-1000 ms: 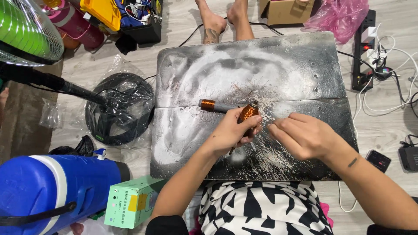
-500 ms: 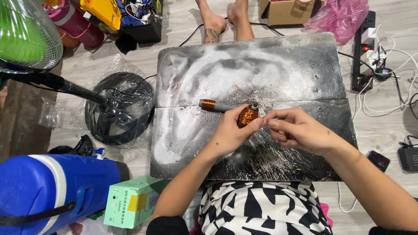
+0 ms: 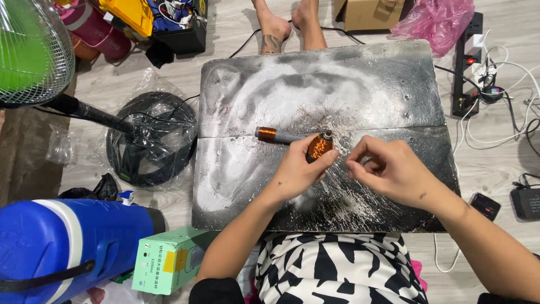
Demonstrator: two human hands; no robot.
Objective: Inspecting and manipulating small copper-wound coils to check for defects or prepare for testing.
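Note:
A grey rod [image 3: 286, 137] with a copper wire coil at each end lies on a scorched grey board [image 3: 337, 84]. My left hand [image 3: 301, 169] grips the larger copper coil [image 3: 319, 147] at the rod's right end. My right hand [image 3: 388, 169] is just to the right of it, fingers pinched together as if on a fine wire, which is too thin to make out. The smaller coil [image 3: 266, 134] sits at the rod's left end. Loose wire scraps lie around the coil.
Another person's bare feet [image 3: 289, 22] rest beyond the board. A fan's base [image 3: 149, 138] and pole stand at left, a blue jug [image 3: 62, 247] and a green box [image 3: 169, 262] at lower left. A power strip [image 3: 469, 62] with cables lies at right, a cardboard box and pink bag behind.
My right hand has lifted off the board and drawn slightly right, fingers now pinched near the coil. My left hand stays on the larger coil.

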